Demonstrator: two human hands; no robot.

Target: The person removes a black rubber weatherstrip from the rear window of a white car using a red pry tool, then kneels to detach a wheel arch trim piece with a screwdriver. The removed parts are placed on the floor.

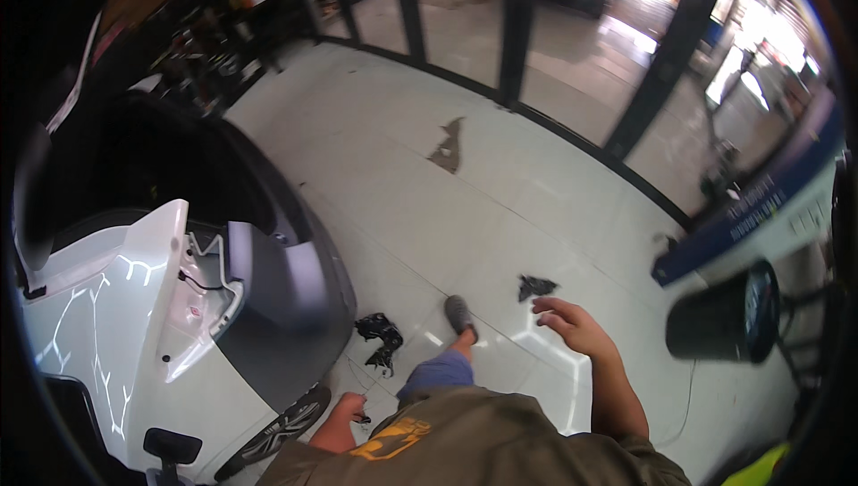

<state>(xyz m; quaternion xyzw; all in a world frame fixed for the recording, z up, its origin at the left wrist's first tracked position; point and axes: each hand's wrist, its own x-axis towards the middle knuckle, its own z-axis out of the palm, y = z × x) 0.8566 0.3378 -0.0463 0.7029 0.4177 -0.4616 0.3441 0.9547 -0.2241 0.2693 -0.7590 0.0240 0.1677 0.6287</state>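
Right hand [574, 329]: fingers loosely spread, nothing held; nearer to small black scrap [536, 287], on floor [375, 155] at 11 o'clock, long axis 9-to-3. Left hand [349, 407]: curled, grip cannot be told; larger black scrap [386, 339] at 1 o'clock.

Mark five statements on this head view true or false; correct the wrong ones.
1. The bare right hand has its fingers spread, with nothing visible in its grip. True.
2. The black cylindrical bin is at the left of the picture. False: it is at the right.
3. A crumpled black plastic-like piece lies on the floor beside the white-and-dark-grey car. True.
4. The ragged flat brown scrap lies on the car. False: it is on the pale tiled floor.
5. The bare left hand is nearer the car than the right hand. True.
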